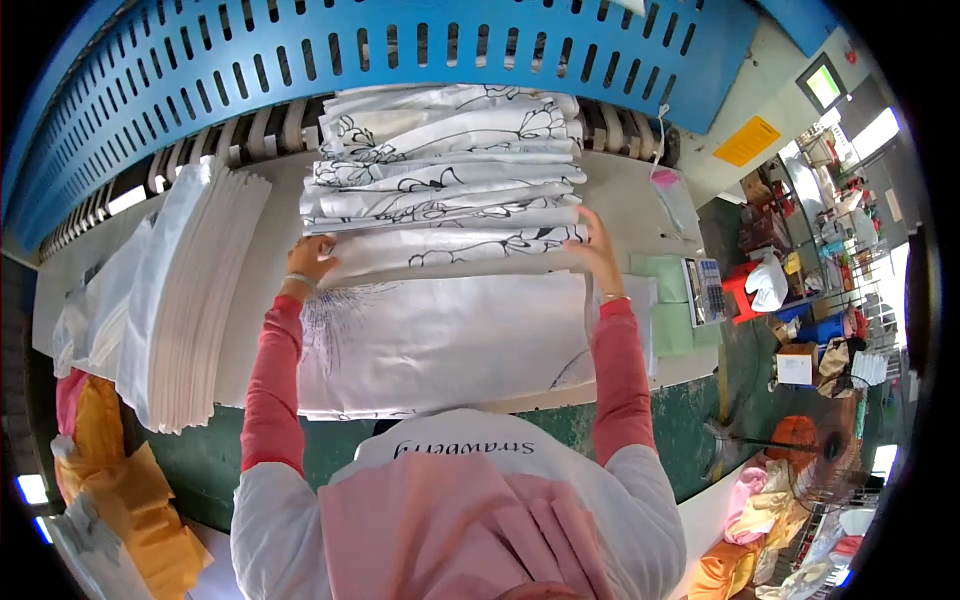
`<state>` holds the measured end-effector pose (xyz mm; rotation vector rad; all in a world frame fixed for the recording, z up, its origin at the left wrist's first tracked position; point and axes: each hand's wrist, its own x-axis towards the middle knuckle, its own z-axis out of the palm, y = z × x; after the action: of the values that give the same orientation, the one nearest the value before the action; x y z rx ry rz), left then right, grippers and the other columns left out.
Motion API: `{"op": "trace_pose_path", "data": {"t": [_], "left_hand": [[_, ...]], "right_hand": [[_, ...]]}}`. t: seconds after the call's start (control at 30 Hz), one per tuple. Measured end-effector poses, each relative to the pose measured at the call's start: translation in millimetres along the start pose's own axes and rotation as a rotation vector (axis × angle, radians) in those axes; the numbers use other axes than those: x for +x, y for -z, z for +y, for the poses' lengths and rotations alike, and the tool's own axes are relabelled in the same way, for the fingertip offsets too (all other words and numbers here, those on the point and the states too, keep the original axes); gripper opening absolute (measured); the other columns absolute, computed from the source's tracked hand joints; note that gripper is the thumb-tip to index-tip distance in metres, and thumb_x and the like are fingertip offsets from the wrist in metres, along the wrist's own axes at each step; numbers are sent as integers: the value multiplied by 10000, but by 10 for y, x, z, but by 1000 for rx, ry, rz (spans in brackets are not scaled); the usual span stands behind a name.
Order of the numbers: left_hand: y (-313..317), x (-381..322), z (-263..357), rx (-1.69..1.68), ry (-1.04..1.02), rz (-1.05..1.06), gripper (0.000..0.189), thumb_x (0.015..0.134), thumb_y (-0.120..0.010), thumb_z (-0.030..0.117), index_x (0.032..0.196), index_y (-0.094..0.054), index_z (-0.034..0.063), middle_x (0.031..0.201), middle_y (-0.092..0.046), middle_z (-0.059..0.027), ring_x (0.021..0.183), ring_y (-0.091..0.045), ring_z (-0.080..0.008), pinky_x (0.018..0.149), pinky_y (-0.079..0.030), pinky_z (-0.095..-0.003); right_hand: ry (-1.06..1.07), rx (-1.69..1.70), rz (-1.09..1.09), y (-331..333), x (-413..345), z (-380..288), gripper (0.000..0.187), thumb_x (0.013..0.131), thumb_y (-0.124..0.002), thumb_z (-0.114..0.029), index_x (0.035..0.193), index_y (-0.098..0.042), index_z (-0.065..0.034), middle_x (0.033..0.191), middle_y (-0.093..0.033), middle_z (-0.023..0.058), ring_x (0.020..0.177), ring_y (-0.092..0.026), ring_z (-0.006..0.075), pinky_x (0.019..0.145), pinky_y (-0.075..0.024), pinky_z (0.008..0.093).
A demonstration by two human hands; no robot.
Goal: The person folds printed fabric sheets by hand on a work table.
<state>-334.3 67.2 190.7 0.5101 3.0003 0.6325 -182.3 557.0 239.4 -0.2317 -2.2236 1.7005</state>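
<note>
A folded white fabric piece with black floral lines lies at the near side of a row of similar folded pieces. At its left end is my left hand, thumb and fingers curled about the edge. My right hand touches its right end, fingers bent around the fold. Nearer my body lies a flat folded white fabric stack with a fine dark print at its left. Both palms are partly hidden.
Left stands a pile of folded white sheets beside clear plastic bags. Right are green papers and a calculator. A slotted blue metal guard with belt rollers borders the table's far edge. A small pink-marked bag hangs at right.
</note>
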Motion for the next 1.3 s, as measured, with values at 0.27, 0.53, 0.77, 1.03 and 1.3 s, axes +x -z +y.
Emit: {"op": "trace_pose_path", "data": {"t": [0.27,0.53,0.77,1.03,1.3], "left_hand": [[1254,-235,517,-440,-168,223,167,672,-600,-41,804,-520,23,736,-545,-53,667,-497,-133,606,-409,-231],[1273,-1658,765,-178,-348,439,152,629,-470,-76,706,-489,55,835,-593,-96,778,-539,-256,709,-402,-326],[376,-2600,404,96,-17,-109,145,605,-505,-8,691,-553,99,922,-589,-27,982,-503,-238,919,-304,-445],[115,-1513,1414,213,-252,20,585,774,-556,391,1292,-355,208,1382,-252,-66,1273,-232,-260,1026,-154,-483],[-94,-927,-342,330,351,156,451,804,-493,429,1165,-431,166,1166,-484,-69,1047,-462,-222,847,-365,-472]], "right_hand": [[336,-557,254,422,-87,-709,157,619,-636,-55,774,-655,-57,1023,-559,72,768,-516,162,676,-414,258],[303,-532,195,576,-1314,-847,179,620,-571,53,737,-651,-57,1023,-548,75,865,-508,196,749,-410,295],[42,-773,-37,340,-2227,-201,145,632,-559,27,714,-627,-71,964,-538,103,896,-497,254,796,-399,331],[399,-991,-201,-718,-1282,-613,440,781,-547,-248,1204,-474,-155,1278,-398,131,1220,-306,321,983,-211,508],[183,-1128,202,154,-671,370,455,777,-572,-288,1158,-468,-60,1123,-500,165,1085,-429,313,926,-307,457]]}}
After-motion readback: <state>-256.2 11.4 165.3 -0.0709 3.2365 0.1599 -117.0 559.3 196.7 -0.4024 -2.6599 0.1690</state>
